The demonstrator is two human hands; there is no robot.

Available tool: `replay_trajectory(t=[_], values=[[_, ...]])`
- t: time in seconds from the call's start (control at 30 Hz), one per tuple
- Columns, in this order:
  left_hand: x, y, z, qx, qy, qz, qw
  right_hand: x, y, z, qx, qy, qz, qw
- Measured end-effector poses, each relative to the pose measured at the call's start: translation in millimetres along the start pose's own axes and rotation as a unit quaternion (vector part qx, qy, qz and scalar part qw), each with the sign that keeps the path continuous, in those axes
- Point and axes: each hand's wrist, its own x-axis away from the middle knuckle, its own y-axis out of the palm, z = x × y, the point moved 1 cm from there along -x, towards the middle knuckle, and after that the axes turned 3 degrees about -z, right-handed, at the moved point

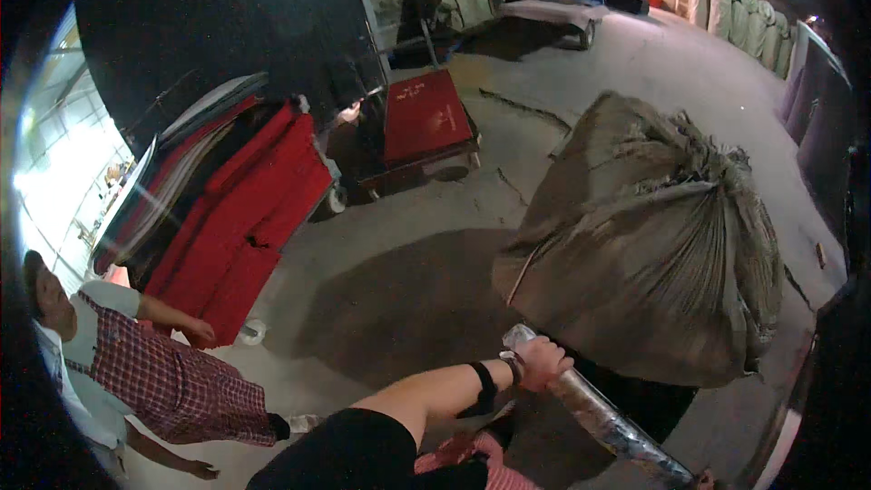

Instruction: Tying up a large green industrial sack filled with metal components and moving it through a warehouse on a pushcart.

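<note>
Left hand (pixel 544 361) clenched on silver handlebar (pixel 594 413) beside bulging sack (pixel 649 245), forearm outstretched (right hand unseen).

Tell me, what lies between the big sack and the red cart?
Only bare concrete floor, cracked, lies between the sack and the red cart, as the head view shows.

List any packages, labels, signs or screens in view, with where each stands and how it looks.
Huge grey-brown burlap sack: right of centre, bulging, gathered at the top, beside the left hand on a silvery wrapped handle bar.
Row of pale upright sacks: far right, along the wall.
Red flat cart deck: centre back, with faint pale markings.
No screens.
</note>
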Motion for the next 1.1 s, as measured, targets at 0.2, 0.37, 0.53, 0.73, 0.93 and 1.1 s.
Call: replay_trajectory(t=[0.2, 0.37, 0.53, 0.73, 0.93, 1.1], values=[[-64.9, -14.6, -50.1, -0.027, -0.004, -0.059, 0.998, -48.9, -42.5, -41.5, 0.028, 0.058, -0.027, 0.998], [-114.3, -26.9, -99.8, -0.052, 0.032, -0.004, 0.998, -70.1, -0.2, -77.1, -0.112, 0.003, 0.111, 0.988], [-192.0, -56.9, -140.9, -0.099, -0.032, -0.053, 0.993, -149.3, 29.6, -121.2, 0.029, -0.015, 0.075, 0.997], [-230.4, -66.9, -199.4, -0.161, -0.031, -0.071, 0.984, -183.0, 34.6, -190.3, 0.052, 0.059, 0.089, 0.993], [-300.3, -161.2, -204.8, -0.19, -0.007, -0.021, 0.981, -259.7, 7.2, -201.9, -0.019, 0.059, 0.118, 0.991], [-334.8, -174.4, -227.4, -0.175, 0.109, 0.074, 0.976, -298.2, -35.7, -224.1, -0.03, 0.08, 0.051, 0.995]])
